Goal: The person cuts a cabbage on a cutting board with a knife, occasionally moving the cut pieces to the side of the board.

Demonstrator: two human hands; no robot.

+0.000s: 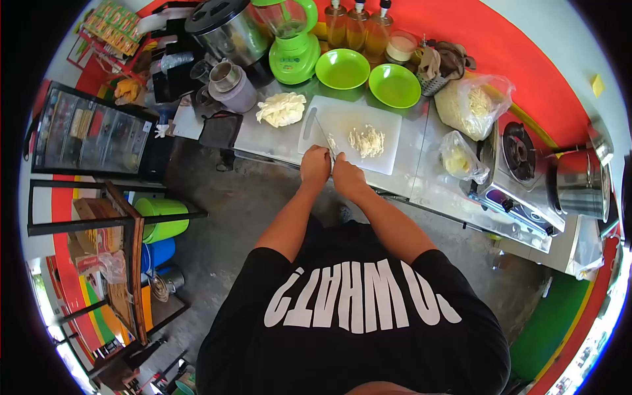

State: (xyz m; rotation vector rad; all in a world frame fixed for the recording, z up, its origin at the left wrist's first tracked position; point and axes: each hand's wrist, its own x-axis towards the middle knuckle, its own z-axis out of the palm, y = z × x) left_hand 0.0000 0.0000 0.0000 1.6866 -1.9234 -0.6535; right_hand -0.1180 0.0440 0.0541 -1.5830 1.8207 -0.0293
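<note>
My right hand (347, 178) is closed round the handle end of a knife (322, 131), whose blade points away over the white cutting board (388, 148). Right beside it, my left hand (316, 163) has its fingers curled in against the knife's near end. What they grip, if anything, is hidden. Small pale bits (332, 141) lie by the blade. A heap of finely chopped cream-coloured food (367, 141) sits on the board to the right. Left of the board, a ruffled cream-coloured pile (281, 109), perhaps oyster mushrooms, rests on the metal counter (257, 140).
Behind the board stand two green bowls (342, 68), a green blender (294, 59) and several pump bottles (356, 25). To the right are plastic bags (463, 158) of food, a gas stove (520, 151) and a pot (582, 184). A shelf rack (135, 263) stands left.
</note>
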